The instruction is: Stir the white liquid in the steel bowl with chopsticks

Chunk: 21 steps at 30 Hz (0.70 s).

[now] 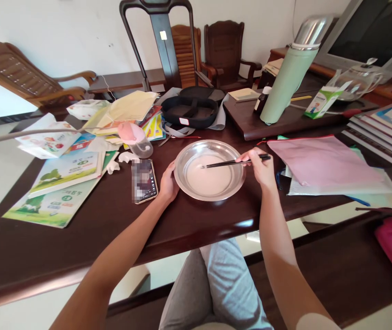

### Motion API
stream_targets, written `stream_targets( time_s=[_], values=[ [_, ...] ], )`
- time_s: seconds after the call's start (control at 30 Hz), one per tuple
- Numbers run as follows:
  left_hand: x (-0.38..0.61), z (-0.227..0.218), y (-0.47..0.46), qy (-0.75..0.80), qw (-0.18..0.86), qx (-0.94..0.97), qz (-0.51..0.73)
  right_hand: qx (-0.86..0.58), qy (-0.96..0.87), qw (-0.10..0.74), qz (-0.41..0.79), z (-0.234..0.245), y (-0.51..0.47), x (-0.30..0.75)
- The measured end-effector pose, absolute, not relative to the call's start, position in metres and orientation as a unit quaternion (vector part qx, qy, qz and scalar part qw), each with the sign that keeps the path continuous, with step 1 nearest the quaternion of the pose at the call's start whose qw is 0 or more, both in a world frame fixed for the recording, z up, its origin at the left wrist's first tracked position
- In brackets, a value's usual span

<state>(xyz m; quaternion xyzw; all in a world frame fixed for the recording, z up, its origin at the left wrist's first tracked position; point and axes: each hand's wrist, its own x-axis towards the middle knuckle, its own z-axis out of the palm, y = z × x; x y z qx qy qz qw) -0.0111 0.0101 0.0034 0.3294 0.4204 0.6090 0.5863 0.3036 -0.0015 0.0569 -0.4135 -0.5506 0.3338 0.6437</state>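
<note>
From afar, I had my left hand point(169, 184) against the metal basin point(211, 195) on the table point(199, 220), its grip unclear; my right hand point(259, 167) pinched chopsticks point(221, 163) over it. A phone point(144, 181), black case point(170, 120) and pink pouch point(324, 160) crowded around.

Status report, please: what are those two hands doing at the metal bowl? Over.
Left hand at side of metal bowl. Right hand holding black chopsticks, tips over whitish contents. Phone beside left hand; nothing visibly blocking the bowl.
</note>
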Motion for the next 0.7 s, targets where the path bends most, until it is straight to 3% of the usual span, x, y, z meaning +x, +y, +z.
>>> stream_targets(
  time_s=[0.13,0.33,0.53,0.7],
  values=[
    [-0.0123,0.0023,0.0105,0.418,0.588,0.333,0.608,-0.425,-0.488,0.707,0.287,0.0564,0.0014,0.3100],
    [-0.0126,0.0016,0.0105,0.417,0.588,0.331,0.608,-0.413,-0.562,0.615,0.368,0.0553,-0.0012,0.3049],
    [-0.0121,0.0027,0.0100,0.421,0.589,0.331,0.605,-0.437,-0.484,0.700,0.291,0.0553,0.0017,0.3106],
    [-0.0114,0.0023,0.0108,0.423,0.579,0.340,0.608,-0.415,-0.547,0.631,0.362,0.0540,0.0000,0.3064]
  ],
)
